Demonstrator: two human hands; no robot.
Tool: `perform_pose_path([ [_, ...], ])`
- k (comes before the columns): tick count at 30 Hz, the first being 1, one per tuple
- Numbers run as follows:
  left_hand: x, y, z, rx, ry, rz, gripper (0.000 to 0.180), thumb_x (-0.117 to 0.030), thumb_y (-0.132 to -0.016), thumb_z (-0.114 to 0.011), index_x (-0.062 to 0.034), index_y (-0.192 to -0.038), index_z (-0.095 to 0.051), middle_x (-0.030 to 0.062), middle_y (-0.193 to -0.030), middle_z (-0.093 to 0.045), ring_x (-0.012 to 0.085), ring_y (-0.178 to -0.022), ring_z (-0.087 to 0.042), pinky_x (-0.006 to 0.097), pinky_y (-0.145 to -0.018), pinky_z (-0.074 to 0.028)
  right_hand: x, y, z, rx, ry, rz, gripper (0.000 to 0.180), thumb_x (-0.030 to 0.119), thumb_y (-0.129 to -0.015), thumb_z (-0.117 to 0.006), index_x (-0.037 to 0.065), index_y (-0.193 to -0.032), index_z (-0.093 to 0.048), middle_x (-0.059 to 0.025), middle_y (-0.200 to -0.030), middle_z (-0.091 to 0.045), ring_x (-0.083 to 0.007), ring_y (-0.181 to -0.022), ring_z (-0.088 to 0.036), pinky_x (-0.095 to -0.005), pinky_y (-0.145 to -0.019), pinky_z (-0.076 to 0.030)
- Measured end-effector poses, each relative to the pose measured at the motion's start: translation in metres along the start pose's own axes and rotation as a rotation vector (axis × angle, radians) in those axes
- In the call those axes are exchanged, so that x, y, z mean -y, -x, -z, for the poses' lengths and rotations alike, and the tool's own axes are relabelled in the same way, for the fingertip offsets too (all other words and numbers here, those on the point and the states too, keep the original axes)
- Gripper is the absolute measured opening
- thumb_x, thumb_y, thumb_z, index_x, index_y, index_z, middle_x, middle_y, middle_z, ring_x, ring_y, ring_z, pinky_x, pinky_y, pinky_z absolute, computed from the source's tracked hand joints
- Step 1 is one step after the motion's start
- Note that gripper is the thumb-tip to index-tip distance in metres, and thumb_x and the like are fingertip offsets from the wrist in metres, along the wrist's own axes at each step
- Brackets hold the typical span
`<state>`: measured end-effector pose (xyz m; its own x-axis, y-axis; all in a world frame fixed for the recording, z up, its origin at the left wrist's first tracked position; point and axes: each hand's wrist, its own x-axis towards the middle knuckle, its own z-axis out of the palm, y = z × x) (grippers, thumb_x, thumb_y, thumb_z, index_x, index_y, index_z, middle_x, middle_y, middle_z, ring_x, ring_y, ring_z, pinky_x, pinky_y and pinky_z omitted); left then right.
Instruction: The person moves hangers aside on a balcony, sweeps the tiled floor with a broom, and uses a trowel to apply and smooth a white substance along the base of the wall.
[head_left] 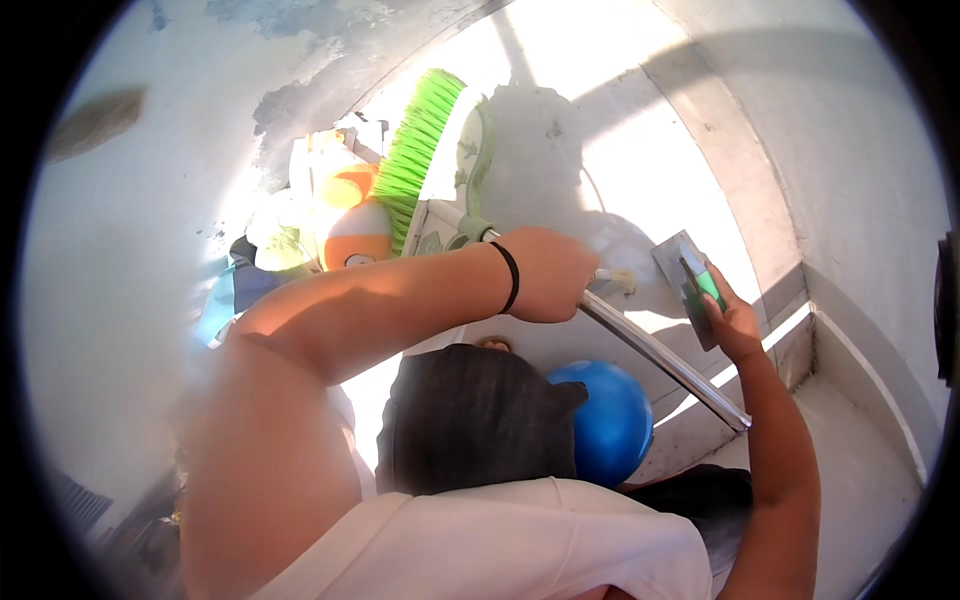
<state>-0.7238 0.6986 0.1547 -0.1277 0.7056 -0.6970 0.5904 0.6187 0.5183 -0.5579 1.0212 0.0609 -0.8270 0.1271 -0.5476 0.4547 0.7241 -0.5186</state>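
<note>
My left hand [548,273], a black band at its wrist, is closed on the shiny metal handle of a broom. The broom head [455,160] is white and pale green, with bright green bristles pointing up and left. Beside the fingers a small tuft of pale bristles [622,279] pokes out, perhaps a paintbrush; its own handle is hidden by the hand. On the right, my right hand [733,325] grips the green handle of a flat metal plastering trowel [672,262], its blade tilted over the floor.
A blue ball [610,425] rests by my dark-clothed leg [480,420]. Left of the broom lie an orange-and-white ball [358,235] and a heap of cloth or bags [280,235]. A patchy wall [200,110] stands at the left; a ledge [870,370] runs along the right.
</note>
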Motion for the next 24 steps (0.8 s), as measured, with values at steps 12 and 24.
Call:
perform_pose_path([
  [12,0.108,-0.021,-0.108,-0.123,0.044,0.127,0.030,-0.021,-0.081,-0.063,-0.0064,-0.106,-0.060,0.0146,-0.107,-0.060,0.0325,-0.103,-0.060,0.042,-0.086,-0.050,0.205,-0.126,-0.034,0.058,0.444,0.112,0.046,0.039,-0.100,-0.044,0.032,-0.145,-0.038,-0.0133,-0.091,-0.070,-0.0327,-0.085,-0.066,-0.0420,-0.077,-0.052],
  [24,0.195,-0.044,-0.067,-1.082,-0.256,0.202,0.038,-0.018,-0.084,-0.059,-0.0080,-0.121,-0.058,0.0104,-0.126,-0.052,0.0269,-0.131,-0.040,0.044,-0.110,-0.029,0.233,-0.108,-0.050,0.045,0.394,-0.036,0.048,0.038,-0.100,-0.043,0.028,-0.146,-0.037,-0.0153,-0.098,-0.070,-0.0341,-0.090,-0.067,-0.0430,-0.080,-0.052],
])
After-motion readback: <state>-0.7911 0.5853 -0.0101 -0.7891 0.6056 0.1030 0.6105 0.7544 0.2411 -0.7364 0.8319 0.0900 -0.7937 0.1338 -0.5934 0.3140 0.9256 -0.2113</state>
